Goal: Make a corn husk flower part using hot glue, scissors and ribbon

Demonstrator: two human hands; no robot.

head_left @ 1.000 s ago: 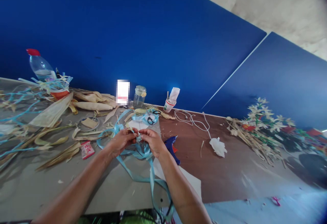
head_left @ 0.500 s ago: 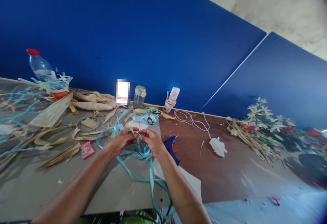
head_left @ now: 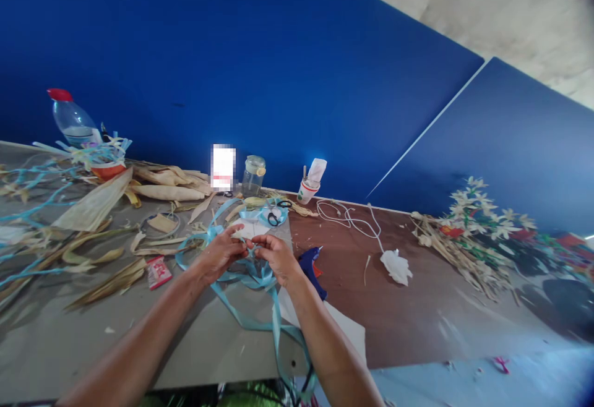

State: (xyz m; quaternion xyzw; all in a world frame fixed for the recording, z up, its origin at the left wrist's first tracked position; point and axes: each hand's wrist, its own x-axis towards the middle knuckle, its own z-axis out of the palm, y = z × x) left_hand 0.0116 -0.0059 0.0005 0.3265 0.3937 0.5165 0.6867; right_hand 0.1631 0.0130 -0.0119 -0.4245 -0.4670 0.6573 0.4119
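Note:
My left hand (head_left: 221, 255) and my right hand (head_left: 277, 257) meet fingertip to fingertip above the table, both pinched shut on a light blue ribbon (head_left: 253, 280). The ribbon loops under my hands and trails toward me over the table's front edge. A blue glue gun (head_left: 312, 267) lies just right of my right hand, on a white sheet (head_left: 343, 326). Black-handled scissors (head_left: 275, 215) lie beyond my hands among more ribbon.
Dried corn husks (head_left: 93, 209) and a small red packet (head_left: 158, 271) cover the left of the table. A bottle (head_left: 72, 119), a glass jar (head_left: 253, 175) and a cup (head_left: 309, 187) stand by the blue wall. A white cord (head_left: 348, 218), a white flower (head_left: 396, 266) and a husk-flower bundle (head_left: 473, 227) lie right.
My fingertips have shifted slightly on the ribbon, the left hand turning a little. Nothing else has moved.

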